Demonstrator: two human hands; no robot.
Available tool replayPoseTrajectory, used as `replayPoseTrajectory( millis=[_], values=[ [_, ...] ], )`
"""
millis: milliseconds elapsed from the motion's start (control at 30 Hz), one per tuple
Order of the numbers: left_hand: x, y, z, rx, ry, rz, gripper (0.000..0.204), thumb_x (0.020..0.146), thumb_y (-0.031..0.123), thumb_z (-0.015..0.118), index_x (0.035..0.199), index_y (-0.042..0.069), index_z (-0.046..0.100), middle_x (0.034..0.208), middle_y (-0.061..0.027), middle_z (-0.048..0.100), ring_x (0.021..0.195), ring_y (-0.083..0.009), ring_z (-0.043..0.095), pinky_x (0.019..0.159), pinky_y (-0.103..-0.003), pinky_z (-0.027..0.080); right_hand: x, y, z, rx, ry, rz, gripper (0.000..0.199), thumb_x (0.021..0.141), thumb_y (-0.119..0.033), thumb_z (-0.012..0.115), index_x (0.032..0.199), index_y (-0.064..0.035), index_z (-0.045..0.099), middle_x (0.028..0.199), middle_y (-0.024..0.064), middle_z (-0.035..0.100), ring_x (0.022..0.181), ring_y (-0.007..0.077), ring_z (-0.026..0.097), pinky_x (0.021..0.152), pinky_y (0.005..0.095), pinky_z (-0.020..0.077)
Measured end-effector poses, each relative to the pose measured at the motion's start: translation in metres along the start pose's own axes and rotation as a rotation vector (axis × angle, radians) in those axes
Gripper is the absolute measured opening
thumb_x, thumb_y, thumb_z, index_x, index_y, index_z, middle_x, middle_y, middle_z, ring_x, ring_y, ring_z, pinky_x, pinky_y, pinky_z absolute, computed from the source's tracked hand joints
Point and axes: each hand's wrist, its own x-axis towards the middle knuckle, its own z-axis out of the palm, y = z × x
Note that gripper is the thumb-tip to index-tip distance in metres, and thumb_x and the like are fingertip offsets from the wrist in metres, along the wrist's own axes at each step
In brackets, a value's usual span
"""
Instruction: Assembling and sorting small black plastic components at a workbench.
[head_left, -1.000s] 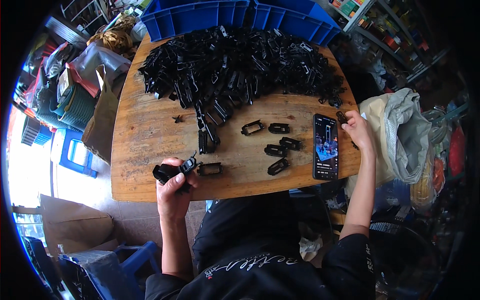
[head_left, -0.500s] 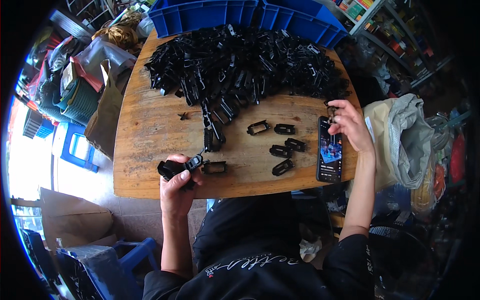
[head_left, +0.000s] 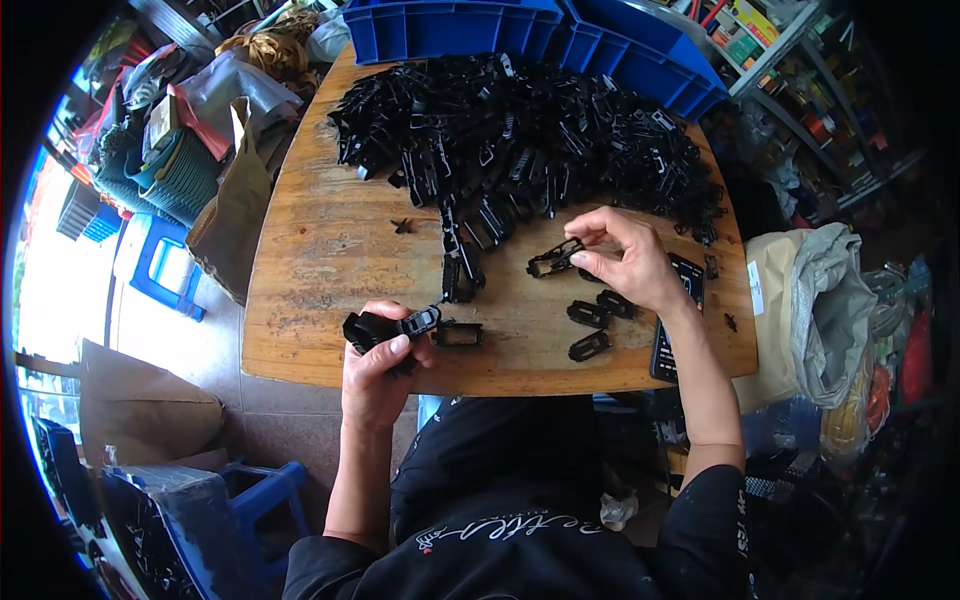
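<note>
My left hand [head_left: 378,365] is closed around a bunch of black plastic parts [head_left: 370,330]. One grey-black clip-like piece [head_left: 420,320] sticks out past its thumb. Just right of it, a black rectangular frame part [head_left: 459,335] lies on the wooden table [head_left: 330,250]. My right hand [head_left: 630,260] pinches the end of another black open frame [head_left: 550,262] between thumb and fingers, at or just above the tabletop. Several similar frames [head_left: 588,314] lie below that hand, and one is partly hidden under its fingers. My right forearm partly covers a phone [head_left: 664,350].
A large heap of black parts [head_left: 520,130] covers the far half of the table, before blue plastic bins [head_left: 460,30]. A small star-shaped piece [head_left: 403,226] lies at left. Sacks [head_left: 790,310] stand at right; a blue stool [head_left: 165,265] is at left.
My right hand has moved left from above the phone to the open frame and taken its end. The left hand keeps its hold. The whole view has shifted slightly.
</note>
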Motion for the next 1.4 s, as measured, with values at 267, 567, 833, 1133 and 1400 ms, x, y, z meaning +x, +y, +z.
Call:
replayPoseTrajectory(
  millis=[267, 567, 833, 1133, 1400],
  values=[
    [0.0, 0.0, 0.001, -0.018, -0.038, -0.008, 0.028, 0.074, 0.003, 0.063, 0.1, 0.003, 0.052, 0.076, -0.0119, 0.057, 0.064, -0.0199, 0.057, 0.062, -0.03, 0.047, -0.002, 0.013, 0.015, -0.064, -0.01, -0.038, 0.023, 0.072, -0.004, 0.069, 0.094, -0.0031, 0.062, 0.092, 0.0052, 0.062, 0.085, 0.0156, 0.059, 0.079, 0.0268, 0.0478],
    [-0.001, 0.0, -0.003, -0.039, -0.044, -0.014, 0.028, 0.076, 0.004, 0.063, 0.101, 0.002, 0.052, 0.08, -0.0114, 0.057, 0.066, -0.02, 0.057, 0.062, -0.03, 0.046, -0.002, 0.004, 0.021, -0.297, 0.006, -0.203, 0.02, 0.069, -0.002, 0.069, 0.088, -0.0032, 0.062, 0.088, 0.0061, 0.062, 0.087, 0.0216, 0.055, 0.076, 0.0312, 0.0453],
    [-0.001, -0.001, -0.003, -0.026, 0.022, 0.014, 0.03, 0.073, 0.006, 0.061, 0.1, 0.003, 0.049, 0.082, -0.0119, 0.055, 0.064, -0.0197, 0.055, 0.061, -0.032, 0.047, -0.016, -0.031, 0.028, -0.572, 0.06, -0.379, 0.012, 0.071, -0.007, 0.069, 0.081, -0.0064, 0.064, 0.087, 0.0026, 0.061, 0.084, 0.019, 0.055, 0.076, 0.0318, 0.0443],
    [0.0, -0.002, 0.0, -0.014, -0.021, -0.006, 0.033, 0.075, 0.007, 0.063, 0.104, 0.005, 0.049, 0.082, -0.0103, 0.055, 0.065, -0.018, 0.052, 0.06, -0.031, 0.045, -0.101, 0.071, -0.105, -0.831, 0.438, 0.381, 0.011, 0.076, -0.005, 0.063, 0.086, -0.0011, 0.061, 0.083, 0.0093, 0.063, 0.075, 0.0204, 0.059, 0.069, 0.0301, 0.0473],
    [-0.003, -0.003, -0.004, -0.005, 0.015, 0.004, 0.033, 0.076, 0.007, 0.063, 0.105, 0.005, 0.049, 0.084, -0.0099, 0.054, 0.066, -0.0178, 0.052, 0.061, -0.03, 0.045, -0.114, 0.105, -0.109, -0.509, 0.467, 0.569, 0.017, 0.079, -0.013, 0.065, 0.09, -0.0019, 0.059, 0.075, 0.0082, 0.063, 0.068, 0.0141, 0.059, 0.065, 0.0274, 0.0478]
  ],
)
